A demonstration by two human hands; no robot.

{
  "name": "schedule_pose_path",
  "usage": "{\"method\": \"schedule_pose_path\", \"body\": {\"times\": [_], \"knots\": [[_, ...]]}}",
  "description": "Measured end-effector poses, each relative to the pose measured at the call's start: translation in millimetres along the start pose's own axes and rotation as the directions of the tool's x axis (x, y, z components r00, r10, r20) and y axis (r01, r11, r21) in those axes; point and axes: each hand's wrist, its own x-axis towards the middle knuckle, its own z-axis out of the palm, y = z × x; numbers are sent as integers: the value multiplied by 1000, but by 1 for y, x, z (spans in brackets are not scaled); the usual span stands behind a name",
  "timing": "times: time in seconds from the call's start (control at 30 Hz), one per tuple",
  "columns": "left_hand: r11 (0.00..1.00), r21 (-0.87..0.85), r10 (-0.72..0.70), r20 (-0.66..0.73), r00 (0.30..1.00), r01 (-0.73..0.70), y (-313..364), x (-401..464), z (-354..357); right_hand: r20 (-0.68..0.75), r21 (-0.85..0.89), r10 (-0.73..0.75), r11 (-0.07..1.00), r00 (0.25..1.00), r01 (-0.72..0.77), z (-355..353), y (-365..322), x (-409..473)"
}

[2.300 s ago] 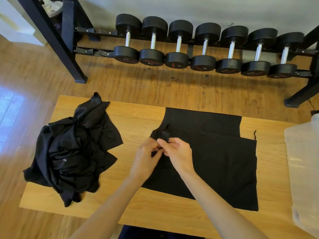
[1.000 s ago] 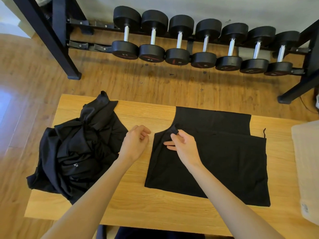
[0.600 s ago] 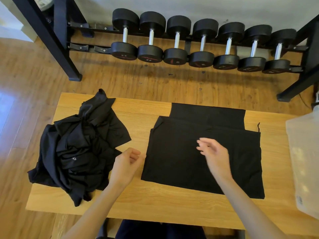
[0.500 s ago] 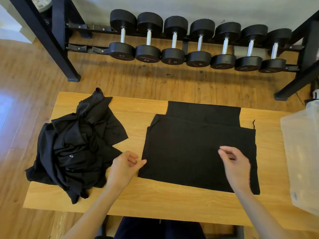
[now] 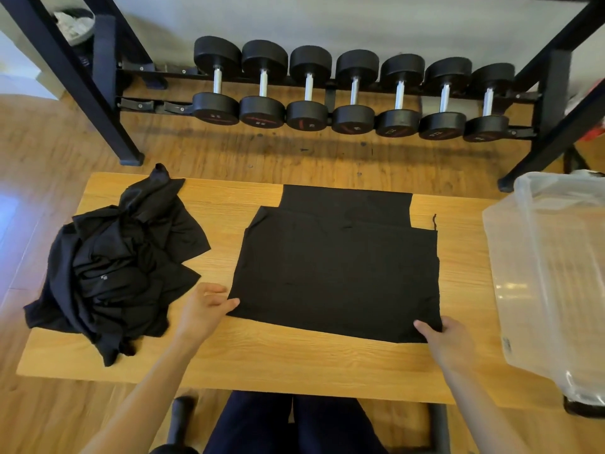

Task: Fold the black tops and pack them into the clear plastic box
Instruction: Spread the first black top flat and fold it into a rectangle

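Flat black fabric top (image 5: 337,273) on light wooden table (image 5: 294,358): left hand (image 5: 204,309) pinching 7 o'clock corner, right hand (image 5: 448,339) gripping 5 o'clock corner.

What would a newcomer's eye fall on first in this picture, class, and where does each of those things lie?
First, the flat black top spread at the middle of the wooden table, with the left hand at its near left corner and the right hand at its near right corner. Next, the crumpled pile of black tops on the table's left end. Behind, a row of dumbbells fills a rack; the clear plastic box stands at the right.
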Motion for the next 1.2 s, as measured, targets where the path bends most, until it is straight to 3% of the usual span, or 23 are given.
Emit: {"method": "schedule_pose_path", "body": {"times": [0.07,0.17,0.67,1.0,1.1,1.2], "knots": [[999,-26,-33,-10,999,33,-5,-2,-2,28,90,-67,994,997,64,-5,-5,-4],[999,-19,-40,-15,999,39,-11,-7,-2,24,90,-104,991,994,101,-9,-4,-7],[978,206,2,96,995,-22,-74,-45,1,72,-8,22,1000,997,-21,-11,73,-41],[947,319,-30,179,983,-29,-85,-55,-1,95,-111,107,989,990,-97,-19,89,-44],[908,403,69,112,991,-109,-69,-49,-5,31,-175,116,978,993,-109,-26,82,-37],[880,403,254,45,966,-250,-41,-32,-1,-71,-166,-78,984,994,65,-29,63,-23]]}}
